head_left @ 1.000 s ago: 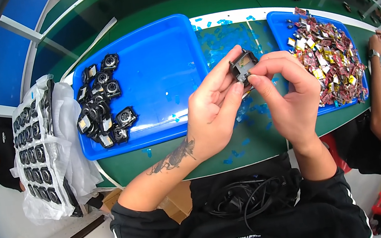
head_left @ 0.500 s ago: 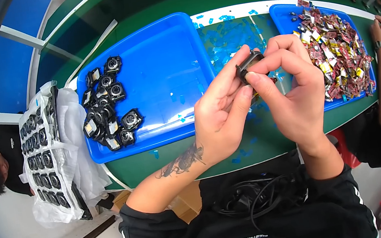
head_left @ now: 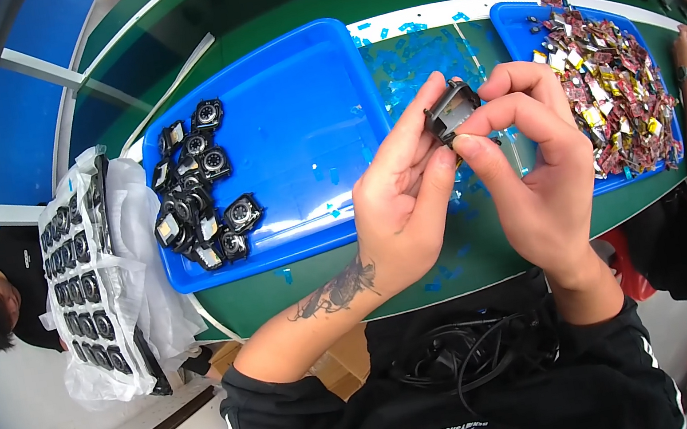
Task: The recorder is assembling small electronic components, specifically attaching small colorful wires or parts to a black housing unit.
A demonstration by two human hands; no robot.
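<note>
Between my two hands, above the green table's front part, is a small black watch case (head_left: 455, 112), tilted so its hollow inside shows. My left hand (head_left: 398, 192) holds it from the left with fingers and thumb. From the right, my right hand (head_left: 537, 157) pinches its edge between thumb and bent fingers. A small dark and yellowish bit under the case is mostly hidden by my fingers. On the left, a blue tray (head_left: 297, 145) bears a heap of similar black watch cases (head_left: 193, 184) with round backs along its left side.
At the right, another blue tray (head_left: 512, 30) is heaped with small red circuit boards and yellow-silver parts (head_left: 607, 92). Blue film scraps (head_left: 410, 69) litter the green table between the trays. A wrapped stack of trays with watch cases (head_left: 79, 274) stands far left. Co-workers sit at both sides.
The black watch case has been tipped in my fingers, so more of its hollow inside now shows. Both hands keep their hold, and the view has shifted slightly.
</note>
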